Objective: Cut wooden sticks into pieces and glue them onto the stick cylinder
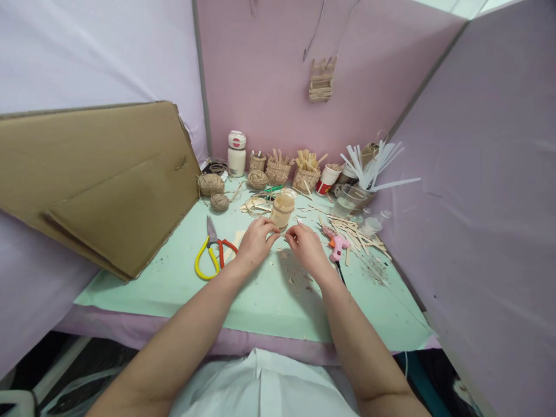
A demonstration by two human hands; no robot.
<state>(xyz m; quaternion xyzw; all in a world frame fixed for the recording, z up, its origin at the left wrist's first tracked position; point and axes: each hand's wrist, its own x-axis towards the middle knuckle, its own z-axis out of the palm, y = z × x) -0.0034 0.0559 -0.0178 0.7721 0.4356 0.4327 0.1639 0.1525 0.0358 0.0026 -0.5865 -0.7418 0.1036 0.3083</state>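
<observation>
At the near edge a white garment (271,385) shows below the bench (174,292), and two bare forearms reach over its pale green cover. Left of them lies a pair of scissors (212,237) with one yellow and one red handle, blades pointing far; to the right rests a pink glue gun (339,248), its dark cord running near. Between these, the left hand (257,238) and right hand (305,246) come close to each other, fingers bent inward; I cannot tell whether either set is clamped on a small piece or merely drawn together. Just beyond the fingertips, near the middle of the bench, the light wooden cup (282,209) stands upright with a band around it; whether the left fingers touch it is unclear. Wood scraps are scattered about the hands, and thin wooden strips (358,233) lie heaped at right. At far left lean sheets of cardboard (108,191), near balls of twine (211,184). Along the far side stand a white jar (237,157), two woven baskets (278,174) of wooden sticks, a red-and-white cup (325,182) and upright translucent sticks (379,165). On the pink wall behind hangs a small slatted wooden piece (321,84)
</observation>
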